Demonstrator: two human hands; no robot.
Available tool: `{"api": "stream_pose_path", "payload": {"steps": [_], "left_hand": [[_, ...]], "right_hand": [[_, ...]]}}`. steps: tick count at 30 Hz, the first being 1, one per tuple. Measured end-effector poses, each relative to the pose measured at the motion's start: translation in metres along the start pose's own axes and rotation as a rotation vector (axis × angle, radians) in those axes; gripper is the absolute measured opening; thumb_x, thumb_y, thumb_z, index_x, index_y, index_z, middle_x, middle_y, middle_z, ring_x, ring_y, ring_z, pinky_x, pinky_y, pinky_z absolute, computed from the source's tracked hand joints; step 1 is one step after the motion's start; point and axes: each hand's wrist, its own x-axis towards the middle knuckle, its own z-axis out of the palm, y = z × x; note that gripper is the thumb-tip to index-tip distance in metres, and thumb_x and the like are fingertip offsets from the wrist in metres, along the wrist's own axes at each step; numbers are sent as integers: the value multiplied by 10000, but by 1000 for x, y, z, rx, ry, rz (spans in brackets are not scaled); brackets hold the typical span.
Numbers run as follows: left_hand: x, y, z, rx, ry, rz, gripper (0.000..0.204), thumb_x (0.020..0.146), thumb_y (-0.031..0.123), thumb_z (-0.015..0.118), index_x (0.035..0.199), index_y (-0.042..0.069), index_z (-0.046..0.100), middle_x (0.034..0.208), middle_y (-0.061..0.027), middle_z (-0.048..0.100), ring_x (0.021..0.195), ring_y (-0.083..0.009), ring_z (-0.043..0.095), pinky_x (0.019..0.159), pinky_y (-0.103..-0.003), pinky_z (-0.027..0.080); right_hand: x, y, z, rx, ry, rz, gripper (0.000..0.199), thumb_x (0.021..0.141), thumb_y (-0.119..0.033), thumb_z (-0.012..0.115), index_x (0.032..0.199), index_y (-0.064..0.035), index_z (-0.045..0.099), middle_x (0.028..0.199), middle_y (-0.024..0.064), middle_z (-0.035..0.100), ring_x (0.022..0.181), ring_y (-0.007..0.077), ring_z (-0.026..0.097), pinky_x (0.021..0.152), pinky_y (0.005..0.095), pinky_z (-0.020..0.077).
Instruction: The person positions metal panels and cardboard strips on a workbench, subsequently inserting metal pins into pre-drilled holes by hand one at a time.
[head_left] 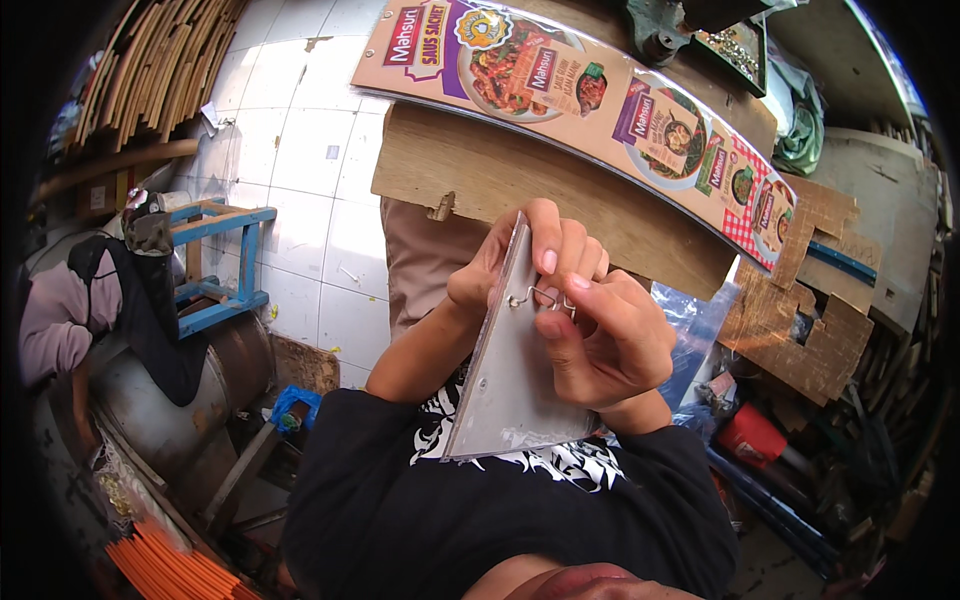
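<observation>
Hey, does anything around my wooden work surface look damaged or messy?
Yes: right of the light-brown wooden work surface, a flat brown wooden board has ragged edges and irregular gaps, looking broken or roughly cut. Small scraps litter the white tiled floor.

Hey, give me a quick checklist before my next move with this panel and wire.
1. Left hand gripping the grey panel: ok, near its upper end.
2. Right hand on the bent wire: ok, pinched.
3. Wire's hold behind the panel: cannot tell, hidden.
4. Panel flat on the wooden table: not ok, hand-held at a slant.
5. Printed board clear of both hands: ok.
</observation>
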Motion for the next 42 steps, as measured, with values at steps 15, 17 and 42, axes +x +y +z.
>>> {"api": "stream_pose_path", "payload": {"steps": [15, 17, 42], "left_hand": [[1, 3, 6, 2, 36, -20, 339, 806, 352, 749, 902, 116, 525, 730, 3, 530, 683, -118, 468, 677, -285, 327], [1, 2, 5, 16, 18, -10, 331, 801, 342, 746, 897, 115, 526, 727, 1, 530, 679, -119, 468, 676, -285, 326], [3, 8, 7, 22, 8, -78, 346, 776, 301, 797, 908, 117, 536, 737, -3, 545, 702, -129, 484, 680, -289, 338]], "right_hand": [[2, 0, 7, -66, 50, -97, 311, 760, 106, 727, 1045, 17, 639, 703, 81, 602, 541, 148, 515, 496, 265, 389], [1, 1, 12, -58, 98, -114, 321, 711, 108, 730, 1013, 19, 670, 688, 68, 604, 529, 152, 521, 488, 269, 374], [-6, 4, 13, -75, 181, -110, 278, 714, 71, 757, 978, 25, 686, 656, 62, 615, 500, 153, 552, 462, 263, 378]]}}
